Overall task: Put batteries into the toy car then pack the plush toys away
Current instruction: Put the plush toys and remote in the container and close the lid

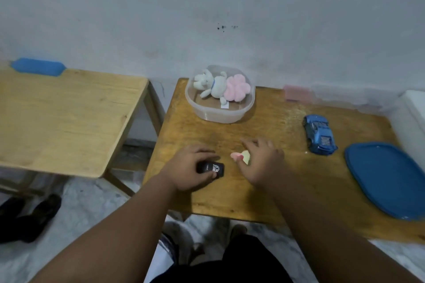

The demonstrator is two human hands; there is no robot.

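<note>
- At the far left a second worktop (64,117) is standing apart from the main one, and a blue flat thing (38,69) is lying at its 12 o'clock edge.
- Black shoes (30,216) are lying on the floor at 7 o'clock from it.
- The left hand (190,167) is curling its fingers round a small black object (212,169) low over the main worktop (230,195).
- At 12 o'clock from this hand a clear tub (219,112) is sitting, and a white plush toy (211,86) and a pink plush toy (238,87) are lying inside, touching.
- The right hand (262,161) is pinching a small yellow-and-pink piece (243,156), and its other fingers are spreading loosely.
- The blue toy car (319,134) is standing on its wheels at 2 o'clock from the right hand, apart from it.
- A blue lid (386,179) is lying flat at 4 o'clock from the car.
</note>
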